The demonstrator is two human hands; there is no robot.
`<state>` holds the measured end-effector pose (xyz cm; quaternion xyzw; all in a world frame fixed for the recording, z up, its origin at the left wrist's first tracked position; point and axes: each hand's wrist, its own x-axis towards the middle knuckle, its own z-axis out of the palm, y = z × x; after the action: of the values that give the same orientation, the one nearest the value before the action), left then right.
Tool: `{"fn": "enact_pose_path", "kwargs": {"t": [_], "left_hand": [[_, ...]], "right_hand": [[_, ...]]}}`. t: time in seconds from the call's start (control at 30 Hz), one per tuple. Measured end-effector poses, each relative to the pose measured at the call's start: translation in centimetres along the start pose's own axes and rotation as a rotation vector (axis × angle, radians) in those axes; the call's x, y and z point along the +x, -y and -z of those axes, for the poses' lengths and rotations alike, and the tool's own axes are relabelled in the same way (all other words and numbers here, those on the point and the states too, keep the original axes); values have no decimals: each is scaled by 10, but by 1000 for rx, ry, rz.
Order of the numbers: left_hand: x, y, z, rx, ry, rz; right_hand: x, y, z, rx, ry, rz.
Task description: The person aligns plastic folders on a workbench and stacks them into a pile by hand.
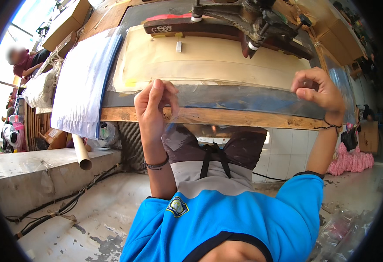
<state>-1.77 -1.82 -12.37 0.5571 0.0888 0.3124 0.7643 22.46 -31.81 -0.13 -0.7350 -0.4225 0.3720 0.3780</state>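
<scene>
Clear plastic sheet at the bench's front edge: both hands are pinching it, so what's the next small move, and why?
Probably draw the clear plastic sheet a little toward the body, both hands together. The left hand and right hand each pinch its near edge over the wooden bench edge, so an even pull should keep it flat under the metal press arm.

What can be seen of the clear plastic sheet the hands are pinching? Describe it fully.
The clear plastic sheet is thin, glossy and see-through, and it looks like film. It lies stretched along the near edge of the wooden workbench, over a dark strip, in front of the cream paper. The left hand pinches its near edge with its fingers; the right hand pinches it further along. Its far end is hard to trace.
</scene>
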Motion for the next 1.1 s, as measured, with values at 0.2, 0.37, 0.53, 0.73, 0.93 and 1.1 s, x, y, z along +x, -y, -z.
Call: {"fn": "enact_pose_path", "kwargs": {"t": [0.2, 0.37, 0.53, 0.73, 0.93, 1.1], "left_hand": [[0, 7, 5, 94, -25, -68], [0, 6, 3, 97, -62, -70], [-3, -1, -7, 42, -26, -66], [-10, -11, -34, 86, -12, -57], [-19, -17, -45, 8, 12, 23], [-22, -13, -46, -61, 56, -10]], "right_hand": [[-9, -32, -42, 284, -342, 191], [-6, -31, -84, 364, -617, 339], [-10, -42, -99, 322, -821, 257], [-14, -58, -104, 327, -898, 79], [-21, -83, -110, 439, -907, 69], [-25, -99, -115, 565, -933, 153]]}}
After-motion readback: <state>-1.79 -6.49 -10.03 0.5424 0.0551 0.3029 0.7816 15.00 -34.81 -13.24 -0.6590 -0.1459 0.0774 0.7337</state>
